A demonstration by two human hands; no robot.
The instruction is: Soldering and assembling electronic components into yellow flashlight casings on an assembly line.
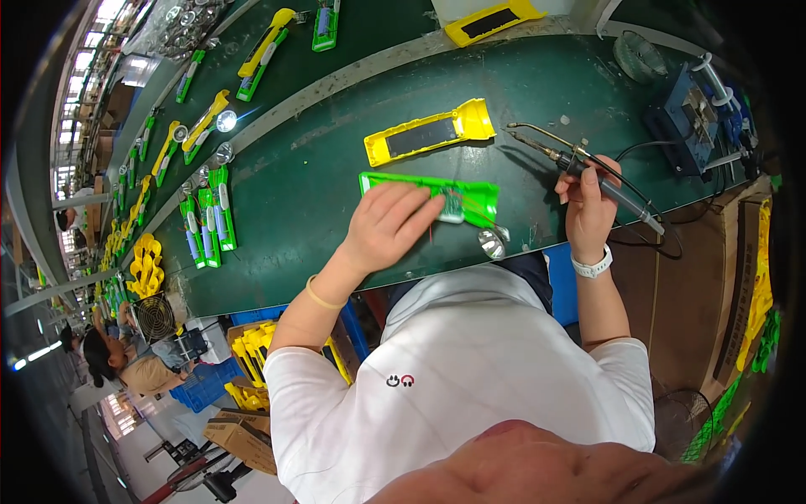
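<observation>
Hot iron poised beside an opened green torch shell

Left hand (388,225) pressed flat, fingers spread, on the green flashlight half (430,197) lying on the dark green bench (319,160), small circuit board (454,206) exposed just past the fingertips; right hand (588,206) closed around the soldering iron (579,168), tip raised clear of the work, near the yellow flashlight (430,133). Judged risky: tip could have scorched the plastic or fingers so close to the board, cord (663,244) could have snagged, loose reflector (491,244) at the bench edge could have rolled off
</observation>
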